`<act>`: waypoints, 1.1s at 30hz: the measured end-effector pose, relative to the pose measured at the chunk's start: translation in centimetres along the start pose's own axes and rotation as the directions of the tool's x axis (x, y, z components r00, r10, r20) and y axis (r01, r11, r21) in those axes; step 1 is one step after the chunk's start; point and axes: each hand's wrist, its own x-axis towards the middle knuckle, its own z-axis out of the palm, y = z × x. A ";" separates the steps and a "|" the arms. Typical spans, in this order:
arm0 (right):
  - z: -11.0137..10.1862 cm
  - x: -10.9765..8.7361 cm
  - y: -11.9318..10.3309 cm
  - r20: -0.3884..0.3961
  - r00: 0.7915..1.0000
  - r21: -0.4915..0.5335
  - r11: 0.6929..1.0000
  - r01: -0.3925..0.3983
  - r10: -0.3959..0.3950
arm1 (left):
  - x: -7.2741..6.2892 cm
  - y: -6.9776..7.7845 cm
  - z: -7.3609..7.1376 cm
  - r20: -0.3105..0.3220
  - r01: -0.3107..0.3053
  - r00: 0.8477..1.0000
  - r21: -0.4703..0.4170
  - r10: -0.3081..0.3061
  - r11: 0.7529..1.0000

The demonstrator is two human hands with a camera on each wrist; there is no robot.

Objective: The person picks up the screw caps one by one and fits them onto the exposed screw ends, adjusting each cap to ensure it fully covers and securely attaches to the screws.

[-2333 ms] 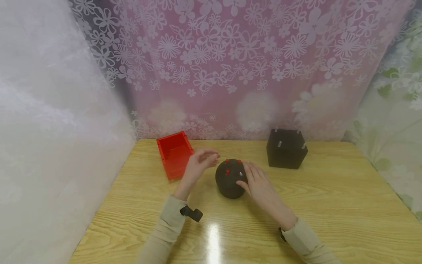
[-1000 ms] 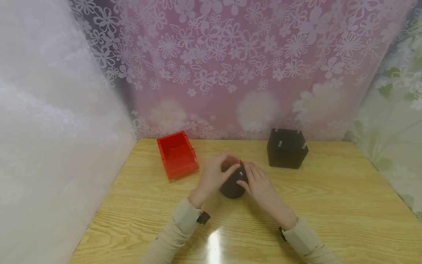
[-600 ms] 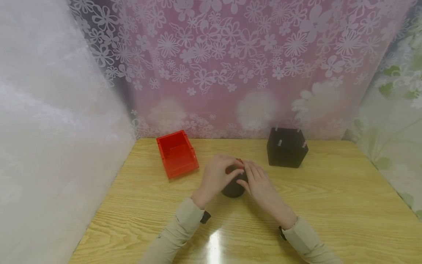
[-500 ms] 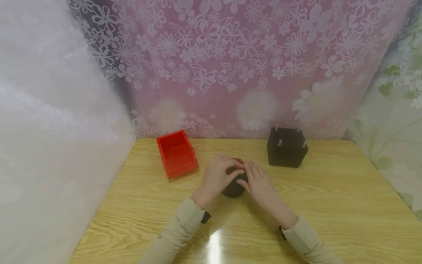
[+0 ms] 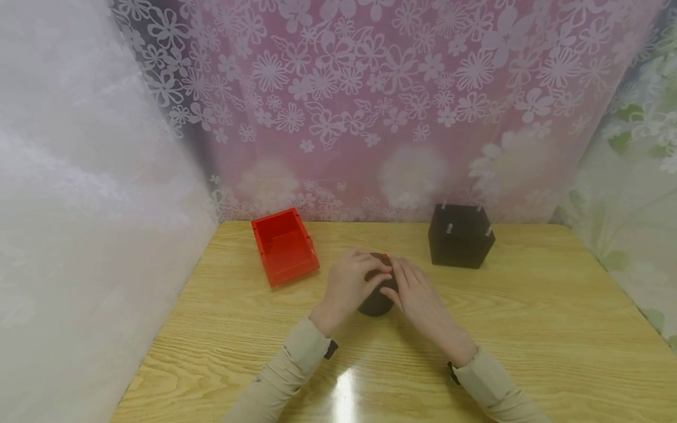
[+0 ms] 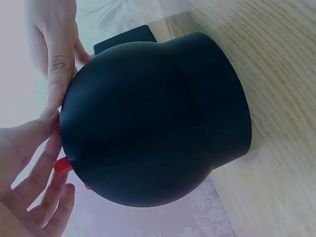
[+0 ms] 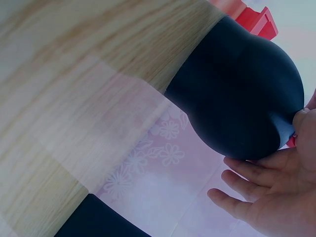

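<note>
A black dome-shaped block (image 5: 376, 305) with a narrower base stands on the table, small red caps (image 5: 384, 257) on its top. My left hand (image 5: 344, 288) reaches over it. Between thumb and forefinger it pinches a red cap (image 6: 58, 128), mostly hidden by the fingers, at the dome's top. Another red cap (image 6: 62, 166) sticks out beside those fingers in the left wrist view. On the dome's right side rests my right hand (image 5: 423, 299), its fingers fairly straight and its thumb on the near side. The right wrist view shows several of its fingers spread (image 7: 247, 185).
An open red box (image 5: 288, 255) stands at the back left of the wooden table (image 5: 529, 329). To the back right is a black cube-like block (image 5: 460, 238) with clear pegs on top. A pink flowered curtain (image 5: 338, 135) hangs behind the table.
My left hand came from beside the red box to the right, over the dome, and settled at the clear peg's place. Lately it has barely moved. My right hand stayed against the dome.
</note>
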 end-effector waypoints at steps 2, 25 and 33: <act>0.0 0.0 0.0 -0.006 1.000 0.001 1.000 0.007 -0.007 | 0.0 0.0 0.0 0.006 -0.003 1.000 0.005 0.003 1.000; -0.1 0.1 -0.1 -0.020 1.000 -0.004 1.000 0.018 -0.018 | 0.1 0.3 -1.0 0.078 0.031 0.996 0.006 -0.031 1.000; -0.1 0.0 -0.1 -0.029 0.999 -0.018 0.999 0.028 -0.028 | 0.0 0.0 -1.7 -0.013 0.062 0.998 -0.064 -0.063 0.996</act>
